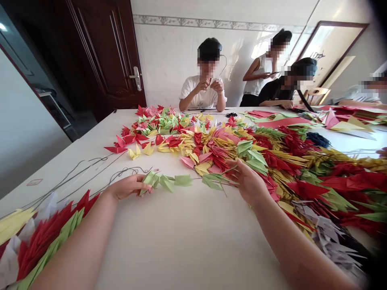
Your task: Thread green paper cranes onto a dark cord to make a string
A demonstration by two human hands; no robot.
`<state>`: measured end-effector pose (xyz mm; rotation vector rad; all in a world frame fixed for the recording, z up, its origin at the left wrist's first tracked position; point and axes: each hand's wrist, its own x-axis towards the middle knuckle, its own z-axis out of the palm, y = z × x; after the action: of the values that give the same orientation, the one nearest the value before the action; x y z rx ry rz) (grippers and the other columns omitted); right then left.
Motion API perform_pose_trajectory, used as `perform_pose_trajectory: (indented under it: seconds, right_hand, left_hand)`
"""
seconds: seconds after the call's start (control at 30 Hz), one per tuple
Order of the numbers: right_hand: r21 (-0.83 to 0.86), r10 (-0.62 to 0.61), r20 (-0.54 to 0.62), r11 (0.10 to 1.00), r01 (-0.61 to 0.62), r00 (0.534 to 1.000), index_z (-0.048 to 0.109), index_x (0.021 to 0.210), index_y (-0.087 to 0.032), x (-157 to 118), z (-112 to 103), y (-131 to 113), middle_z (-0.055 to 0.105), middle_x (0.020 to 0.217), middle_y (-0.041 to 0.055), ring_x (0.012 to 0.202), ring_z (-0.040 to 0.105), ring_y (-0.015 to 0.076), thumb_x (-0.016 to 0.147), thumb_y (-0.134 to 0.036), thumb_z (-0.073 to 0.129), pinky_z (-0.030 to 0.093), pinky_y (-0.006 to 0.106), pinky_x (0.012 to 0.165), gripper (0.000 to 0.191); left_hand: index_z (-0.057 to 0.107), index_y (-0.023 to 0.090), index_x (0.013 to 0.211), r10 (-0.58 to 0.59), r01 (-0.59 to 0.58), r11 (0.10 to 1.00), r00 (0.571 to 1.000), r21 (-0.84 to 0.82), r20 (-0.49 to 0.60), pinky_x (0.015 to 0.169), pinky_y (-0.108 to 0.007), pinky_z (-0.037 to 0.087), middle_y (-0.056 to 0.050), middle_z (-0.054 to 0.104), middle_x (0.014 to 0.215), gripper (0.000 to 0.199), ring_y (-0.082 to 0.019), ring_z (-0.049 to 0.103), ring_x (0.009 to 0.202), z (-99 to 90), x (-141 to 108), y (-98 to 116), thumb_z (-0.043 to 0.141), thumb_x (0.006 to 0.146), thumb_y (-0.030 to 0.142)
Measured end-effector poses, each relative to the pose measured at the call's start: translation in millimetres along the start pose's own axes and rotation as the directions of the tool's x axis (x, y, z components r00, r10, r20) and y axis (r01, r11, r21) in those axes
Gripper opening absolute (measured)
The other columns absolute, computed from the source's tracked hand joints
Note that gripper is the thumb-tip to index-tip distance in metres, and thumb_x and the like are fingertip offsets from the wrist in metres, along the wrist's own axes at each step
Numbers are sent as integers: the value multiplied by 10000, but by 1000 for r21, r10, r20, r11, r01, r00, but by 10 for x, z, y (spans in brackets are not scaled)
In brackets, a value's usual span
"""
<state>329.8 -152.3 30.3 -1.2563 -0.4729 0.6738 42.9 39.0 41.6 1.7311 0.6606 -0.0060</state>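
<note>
Green folded paper pieces (167,182) hang in a row on a dark string, above the white table in the head view. My left hand (132,187) is closed on the leftmost of these pieces. At the right end of the row, my right hand (244,179) pinches the string and what looks like a thin stick. Another green folded piece (212,181) lies along the string just left of my right hand, apart from the others.
A large heap of red, yellow and green folded paper (223,141) spreads behind and to the right. More strung paper (51,233) lies at the left front, near black strings (87,173). Several people sit or stand beyond the table (181,249).
</note>
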Motion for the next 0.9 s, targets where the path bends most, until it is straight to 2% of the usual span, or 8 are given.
perform_pose_trajectory:
  seconds: [0.13, 0.2, 0.37, 0.47, 0.57, 0.67, 0.77, 0.9]
  right_hand:
    - [-5, 7, -13, 1000, -8, 1000, 662, 813, -191, -72, -169, 156, 622, 798, 42, 669, 559, 122, 660, -439, 601, 474, 250, 637, 297]
    - [-60, 19, -24, 998, -21, 1000, 667, 814, -194, -70, -187, 165, 617, 815, 36, 639, 541, 109, 653, -436, 610, 457, 233, 605, 296]
    - [-193, 55, 5, 980, -53, 998, 672, 818, -183, -71, -125, 192, 575, 656, 14, 563, 492, 106, 641, -473, 596, 395, 223, 517, 348]
    - [-287, -1, 15, 958, 5, 1000, 672, 823, -172, -99, -95, 203, 524, 607, 1, 554, 461, 102, 661, -499, 560, 361, 223, 510, 381]
    - [-333, -6, 30, 943, 16, 1000, 668, 847, -161, -118, -95, 198, 491, 590, -2, 556, 439, 102, 677, -521, 527, 336, 226, 514, 422]
    - [-322, 6, 45, 947, 9, 999, 665, 856, -159, -116, -107, 191, 477, 568, -7, 559, 436, 103, 682, -527, 520, 333, 231, 525, 433]
    - [-286, -5, 46, 958, 18, 999, 667, 848, -167, -98, -120, 197, 464, 560, -12, 556, 432, 98, 684, -518, 531, 341, 230, 534, 411]
    - [-201, -8, 12, 980, 10, 1000, 672, 814, -185, -59, -146, 218, 478, 572, -17, 537, 429, 88, 670, -499, 558, 354, 229, 531, 364]
  left_hand:
    - [581, 194, 755, -146, 138, 962, 989, 236, 14, 501, -211, 374, 1, 588, 719, 281, -118, 499, 554, -29, -23, 46, 600, 638, 448]
    - [594, 208, 801, -181, 181, 903, 983, 390, -36, 532, -215, 390, -6, 602, 748, 338, -153, 542, 634, -48, -51, 111, 607, 603, 481]
    - [542, 232, 908, -115, 363, 643, 916, 674, -384, 551, -257, 400, -61, 598, 890, 531, -224, 579, 727, 28, -130, 328, 547, 553, 626]
    - [484, 241, 940, -9, 410, 555, 873, 724, -487, 565, -270, 393, -78, 555, 1008, 542, -248, 560, 827, 237, -138, 461, 482, 589, 654]
    - [456, 244, 936, -18, 415, 482, 886, 772, -464, 533, -261, 372, -56, 560, 992, 530, -233, 559, 800, 480, -89, 540, 465, 602, 655]
    - [468, 230, 840, -119, 407, 377, 912, 832, -393, 501, -257, 346, -29, 588, 850, 341, -210, 558, 737, 596, -20, 524, 450, 683, 532]
    - [461, 217, 785, -117, 338, 292, 941, 895, -318, 509, -265, 341, -31, 583, 825, 157, -194, 551, 722, 550, 11, 453, 386, 756, 351]
    - [464, 211, 787, -56, 324, 240, 946, 915, -320, 540, -271, 348, -43, 573, 909, 111, -196, 547, 792, 436, -17, 407, 356, 765, 215]
